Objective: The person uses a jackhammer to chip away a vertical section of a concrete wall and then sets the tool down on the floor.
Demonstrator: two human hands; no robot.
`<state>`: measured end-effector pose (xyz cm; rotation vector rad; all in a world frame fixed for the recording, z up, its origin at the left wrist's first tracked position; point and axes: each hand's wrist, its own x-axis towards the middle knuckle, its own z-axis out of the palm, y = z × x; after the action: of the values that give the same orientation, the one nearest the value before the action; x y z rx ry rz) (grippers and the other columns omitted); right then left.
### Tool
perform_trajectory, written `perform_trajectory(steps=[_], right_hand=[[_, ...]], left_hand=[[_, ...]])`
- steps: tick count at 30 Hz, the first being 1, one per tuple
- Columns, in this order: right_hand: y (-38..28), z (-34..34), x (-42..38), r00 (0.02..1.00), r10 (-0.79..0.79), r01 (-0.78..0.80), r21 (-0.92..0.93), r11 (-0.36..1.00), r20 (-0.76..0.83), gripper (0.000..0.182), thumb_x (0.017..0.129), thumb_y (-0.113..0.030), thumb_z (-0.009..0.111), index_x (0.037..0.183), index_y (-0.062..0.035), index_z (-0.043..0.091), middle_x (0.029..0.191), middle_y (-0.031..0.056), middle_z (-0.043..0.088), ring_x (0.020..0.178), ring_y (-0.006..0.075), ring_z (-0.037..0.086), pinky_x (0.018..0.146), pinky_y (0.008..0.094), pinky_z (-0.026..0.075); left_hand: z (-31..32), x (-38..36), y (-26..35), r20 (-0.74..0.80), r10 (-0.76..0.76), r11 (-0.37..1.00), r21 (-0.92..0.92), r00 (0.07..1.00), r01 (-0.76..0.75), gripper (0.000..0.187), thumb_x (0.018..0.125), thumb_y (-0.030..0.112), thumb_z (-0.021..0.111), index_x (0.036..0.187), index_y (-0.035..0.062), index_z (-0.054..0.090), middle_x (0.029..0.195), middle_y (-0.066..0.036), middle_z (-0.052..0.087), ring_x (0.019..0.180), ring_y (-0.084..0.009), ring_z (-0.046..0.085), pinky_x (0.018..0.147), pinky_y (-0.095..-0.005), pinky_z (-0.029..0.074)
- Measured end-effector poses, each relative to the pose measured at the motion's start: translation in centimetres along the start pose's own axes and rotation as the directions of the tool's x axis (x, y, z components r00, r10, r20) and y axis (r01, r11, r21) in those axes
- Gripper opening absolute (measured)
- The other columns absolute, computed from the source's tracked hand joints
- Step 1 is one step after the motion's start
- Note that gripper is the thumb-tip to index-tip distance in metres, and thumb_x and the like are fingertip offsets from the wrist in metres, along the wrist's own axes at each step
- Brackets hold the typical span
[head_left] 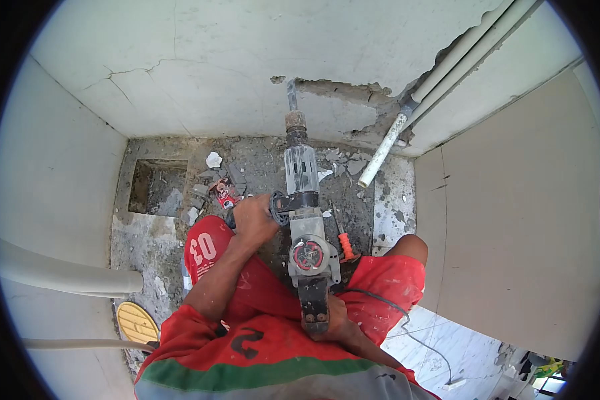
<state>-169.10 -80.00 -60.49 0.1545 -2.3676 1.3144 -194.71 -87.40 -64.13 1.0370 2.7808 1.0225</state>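
A grey and black demolition hammer (302,172) points away from me, its chisel bit (292,95) against the wall at the left end of a broken groove (343,91). My left hand (255,219) is closed around the side handle. Close to my body, my right hand (335,319) grips the rear handle; its fingers are partly hidden by the tool. An orange-handled hand chisel (345,245) lies on the floor right of the hammer, beside my leg. Left of the tool, a crumpled red packet (223,192) lies among rubble.
Grey pipes (463,59) run down the right of the wall, with a loose-ended white pipe (383,149) below. A square pit (159,188) opens in the floor at left. Nearby are a thick pipe (67,272) and a yellow round cover (137,322). A cable (428,343) trails right.
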Motion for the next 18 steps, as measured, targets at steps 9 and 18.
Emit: perform_trajectory(steps=[9, 18], right_hand=[[-0.3, 0.2, 1.0, 0.999, 0.038, -0.039, -0.036, 0.999, -0.039, 0.035, 0.061, 0.000, 0.069, 0.095, 0.0035, 0.058, 0.086, 0.0175, 0.059, 0.071, 0.0343, 0.060, 0.065, 0.0420, 0.052], [-0.1, 0.4, 2.3, 0.993, 0.089, -0.089, 0.002, 0.996, -0.078, 0.037, 0.063, 0.000, 0.070, 0.098, 0.0037, 0.059, 0.089, 0.0172, 0.061, 0.073, 0.0346, 0.062, 0.065, 0.0397, 0.052]], left_hand=[[0.0, 0.4, -0.4, 0.020, -0.068, 0.998, 0.018, 0.998, 0.067, 0.023, 0.081, 0.030, 0.063, 0.075, 0.0078, 0.066, 0.068, -0.019, 0.064, 0.065, -0.0398, 0.062, 0.059, -0.0487, 0.048], [-0.5, 2.0, -0.9, 0.121, -0.044, 0.999, -0.005, 0.992, 0.045, 0.025, 0.080, 0.030, 0.065, 0.074, 0.0053, 0.067, 0.069, -0.021, 0.063, 0.068, -0.0410, 0.063, 0.060, -0.0470, 0.049]])
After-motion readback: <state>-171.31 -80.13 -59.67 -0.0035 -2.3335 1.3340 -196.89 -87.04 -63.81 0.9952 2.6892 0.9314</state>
